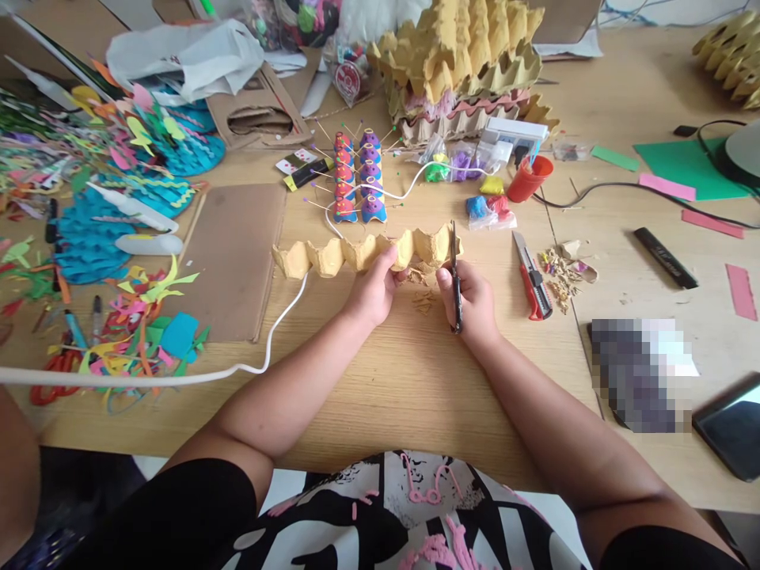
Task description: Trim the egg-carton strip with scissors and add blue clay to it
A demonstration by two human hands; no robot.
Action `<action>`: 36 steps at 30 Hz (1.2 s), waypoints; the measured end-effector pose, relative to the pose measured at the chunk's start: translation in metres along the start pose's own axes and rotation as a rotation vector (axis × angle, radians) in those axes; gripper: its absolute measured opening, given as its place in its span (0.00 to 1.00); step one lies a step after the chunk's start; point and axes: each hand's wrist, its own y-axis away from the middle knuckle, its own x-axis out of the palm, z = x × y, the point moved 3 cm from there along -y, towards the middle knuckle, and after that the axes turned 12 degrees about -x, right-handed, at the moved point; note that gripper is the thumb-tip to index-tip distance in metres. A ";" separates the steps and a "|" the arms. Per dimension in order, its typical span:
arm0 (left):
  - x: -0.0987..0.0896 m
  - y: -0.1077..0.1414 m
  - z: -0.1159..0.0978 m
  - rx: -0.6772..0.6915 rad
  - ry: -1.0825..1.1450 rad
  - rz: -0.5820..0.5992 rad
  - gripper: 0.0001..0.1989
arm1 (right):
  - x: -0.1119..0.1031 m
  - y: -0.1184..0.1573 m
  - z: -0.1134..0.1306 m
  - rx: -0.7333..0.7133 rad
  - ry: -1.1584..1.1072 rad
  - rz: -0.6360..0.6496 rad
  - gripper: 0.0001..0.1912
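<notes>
A yellow strip of egg carton (326,257), one row of several cups, is gripped near its middle by my left hand (375,289). My right hand (475,301) is closed round a pair of dark scissors (457,297), their blades pointing away from me at the strip's right end. Whether the blades touch the carton I cannot tell. Small carton trimmings (424,301) lie on the table between my hands. Beyond the strip stand two painted egg-carton caterpillars, one red and blue (344,178), one purple and blue (370,176), with pins stuck in them.
A red utility knife (533,281) lies right of my right hand, beside a heap of scraps (567,273). A white cable (270,332) passes under the strip. Stacked egg trays (463,59) stand at the back; cardboard (234,261) and paper cuttings (160,340) lie left. A phone (733,423) sits right.
</notes>
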 end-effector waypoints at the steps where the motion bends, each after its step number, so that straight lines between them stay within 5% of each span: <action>1: 0.000 0.000 0.000 -0.004 0.004 -0.004 0.26 | 0.001 -0.001 0.000 0.006 -0.011 0.000 0.31; 23: 0.001 -0.002 -0.002 -0.044 0.008 0.004 0.29 | 0.002 -0.005 -0.011 -0.019 0.002 0.029 0.30; 36: 0.003 0.001 -0.006 -0.012 -0.010 -0.008 0.20 | 0.000 0.002 0.001 0.003 0.080 0.090 0.29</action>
